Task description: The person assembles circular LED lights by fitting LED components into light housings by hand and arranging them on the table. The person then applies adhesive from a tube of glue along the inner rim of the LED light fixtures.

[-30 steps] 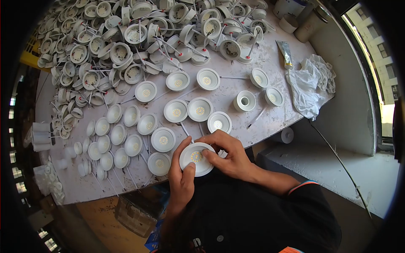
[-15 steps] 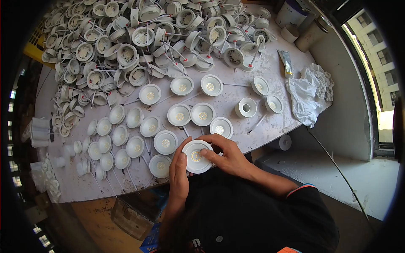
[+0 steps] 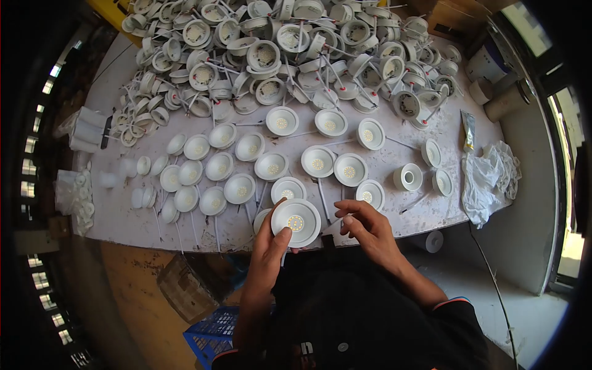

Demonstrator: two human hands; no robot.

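Note:
My left hand (image 3: 269,248) grips a round white lamp (image 3: 302,215) by its rim, thumb on the front; yellow LED dots show at its centre. A short stretch of cable hangs below it. To the right of that lamp, my right hand (image 3: 368,229) is off it, with fingers apart and bent and nothing visible between them. Rows of similar lamps lie face up beyond my hands, among them one lamp (image 3: 351,169) and another (image 3: 239,188), with white cables between them. A white ring-shaped housing (image 3: 407,177) with an open centre stands at the right.
A large heap of white housings (image 3: 263,57) with wires covers the back of the table (image 3: 431,213). At the right lie a tube (image 3: 468,128) and a white cloth (image 3: 483,185). Plastic-wrapped white parts (image 3: 86,131) sit at the left. Below is a blue crate (image 3: 213,333).
My right hand has let go of the lamp and moved right. My left hand still holds it. The view has turned, so the table's contents appear shifted.

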